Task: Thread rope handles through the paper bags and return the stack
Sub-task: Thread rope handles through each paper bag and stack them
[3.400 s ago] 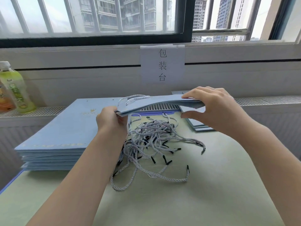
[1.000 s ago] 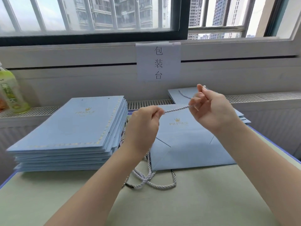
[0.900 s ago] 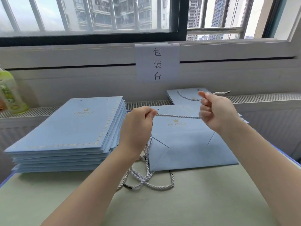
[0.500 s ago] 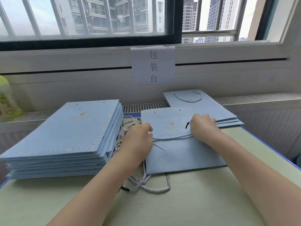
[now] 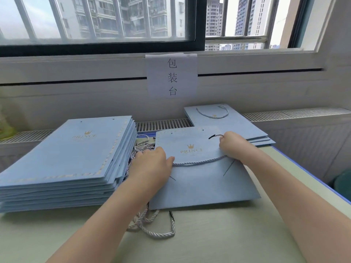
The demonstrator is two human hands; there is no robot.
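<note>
A flat light-blue paper bag with a gold crown logo lies in front of me on the table. One grey twisted rope sags across its face between my hands. My left hand rests on the bag's left edge and holds one rope end. My right hand grips the other end, whose black tip points at the bag's upper right hole. A tall stack of bags without handles sits at the left. A small stack with rope handles lies behind.
A tangle of loose ropes pokes out from under the bag's front and left sides. The pale green table has a blue edge at the right. A paper sign hangs on the wall below the window. Radiator grilles run behind.
Both hands came down from the air with the rope stretched between them and now sit on the bag. The rope has gone slack across the bag's face.
</note>
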